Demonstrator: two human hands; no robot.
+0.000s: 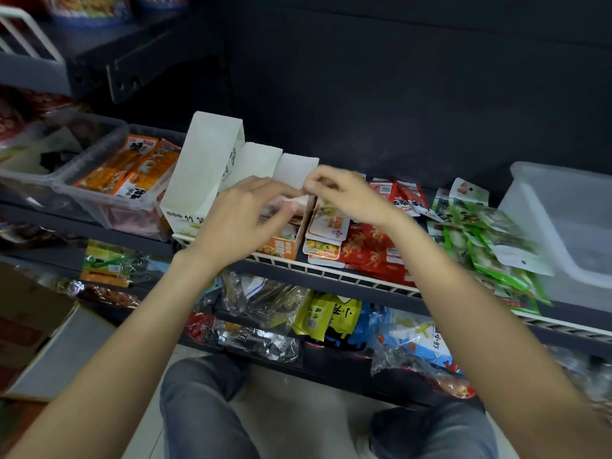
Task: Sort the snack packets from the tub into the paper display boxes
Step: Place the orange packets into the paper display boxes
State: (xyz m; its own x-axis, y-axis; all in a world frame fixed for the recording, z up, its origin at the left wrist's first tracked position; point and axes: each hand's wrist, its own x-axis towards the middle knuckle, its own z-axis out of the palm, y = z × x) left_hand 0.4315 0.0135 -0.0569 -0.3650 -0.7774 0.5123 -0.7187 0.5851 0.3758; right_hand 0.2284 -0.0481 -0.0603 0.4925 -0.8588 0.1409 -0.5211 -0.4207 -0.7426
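Both hands meet over the third paper display box (291, 180) at mid-shelf: left hand (238, 217) and right hand (344, 197) have fingers curled around a pale packet (298, 203) at the box mouth, though blur hides the exact grip. Sorting looks partly done, judging by the orange packets (281, 246) showing in a box front. Orange-and-white packets (326, 233), red packets (377, 253) and green packets (490, 246) lie loose on the shelf (331, 271) to the right, while the tub (109, 193) at left holds orange packs.

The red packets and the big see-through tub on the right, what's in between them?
Head view: a heap of green snack packets lies between the red snack packets and the clear plastic tub.
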